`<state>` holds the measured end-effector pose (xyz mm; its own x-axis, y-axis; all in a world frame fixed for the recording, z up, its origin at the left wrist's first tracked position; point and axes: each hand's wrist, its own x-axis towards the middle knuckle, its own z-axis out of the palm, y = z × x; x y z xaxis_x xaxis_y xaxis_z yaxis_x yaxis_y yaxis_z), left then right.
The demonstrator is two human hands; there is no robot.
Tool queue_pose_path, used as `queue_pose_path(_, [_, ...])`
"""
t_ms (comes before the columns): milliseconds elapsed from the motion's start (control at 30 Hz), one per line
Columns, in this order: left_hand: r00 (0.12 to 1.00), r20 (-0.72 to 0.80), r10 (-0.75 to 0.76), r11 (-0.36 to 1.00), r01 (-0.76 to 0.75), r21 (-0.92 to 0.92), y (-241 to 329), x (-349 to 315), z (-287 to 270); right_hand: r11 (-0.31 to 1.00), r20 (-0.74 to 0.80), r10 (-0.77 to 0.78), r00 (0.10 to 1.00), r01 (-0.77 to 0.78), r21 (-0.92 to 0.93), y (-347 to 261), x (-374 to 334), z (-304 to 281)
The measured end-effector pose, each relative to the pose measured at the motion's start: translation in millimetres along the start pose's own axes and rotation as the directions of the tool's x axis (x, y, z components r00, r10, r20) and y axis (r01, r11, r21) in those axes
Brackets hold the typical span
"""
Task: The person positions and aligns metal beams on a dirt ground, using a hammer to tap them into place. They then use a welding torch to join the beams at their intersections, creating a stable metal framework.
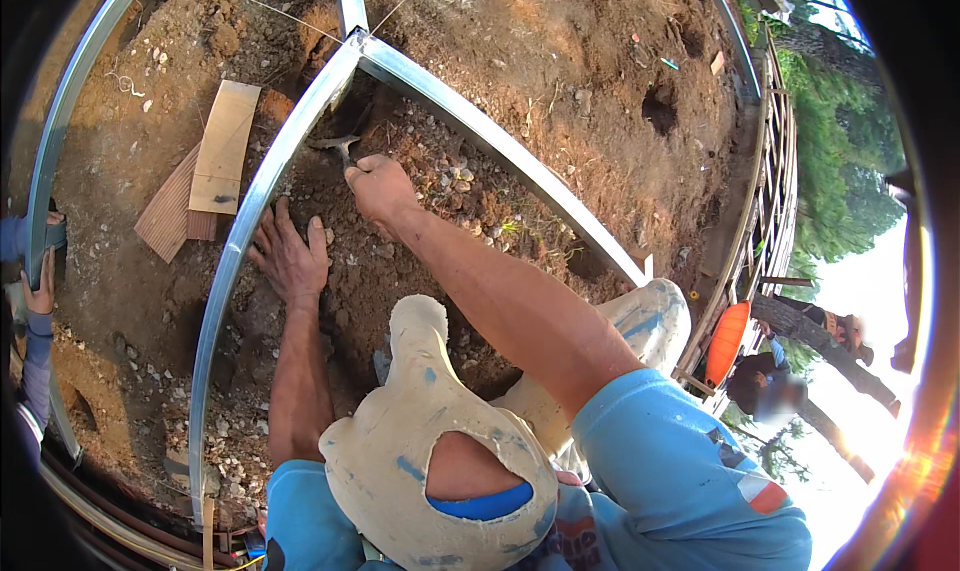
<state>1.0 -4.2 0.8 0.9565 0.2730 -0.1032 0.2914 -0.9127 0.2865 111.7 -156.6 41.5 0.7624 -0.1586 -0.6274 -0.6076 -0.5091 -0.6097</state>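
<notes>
My right hand [383,191] is closed around the handle of what looks like a claw hammer [342,145]. Its metal head points at the dirt below the corner where several steel channels meet; the handle is hidden in my fist. My left hand [292,251] rests on the loose soil with fingers spread, holding nothing. Its fingertips lie close beside the long steel channel [233,248] that runs from the corner toward me. Another steel channel [510,151] goes off from the corner to the right, above a strip of stony dirt [455,176].
Wooden boards [223,146] lie on the ground left of the near channel. At the far left, a co-worker's hands [42,286] hold another steel channel [62,121]. A string crosses near the corner. Holes [660,109] dot the soil. An orange object [728,343] hangs by the right-hand fence.
</notes>
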Motion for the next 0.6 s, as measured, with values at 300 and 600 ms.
queue_pose_path(300, [0.993,-0.09,0.079,0.997,-0.079,0.01,-4,0,2,0.951,0.518,-0.029,0.855,0.183,-0.249,-53,-35,-149])
queue_pose_path(600, [0.892,-0.153,0.425,0.732,-0.438,-0.522,83,60,-28,0.977,0.286,0.038,0.957,0.024,-0.21,68,-167,-210])
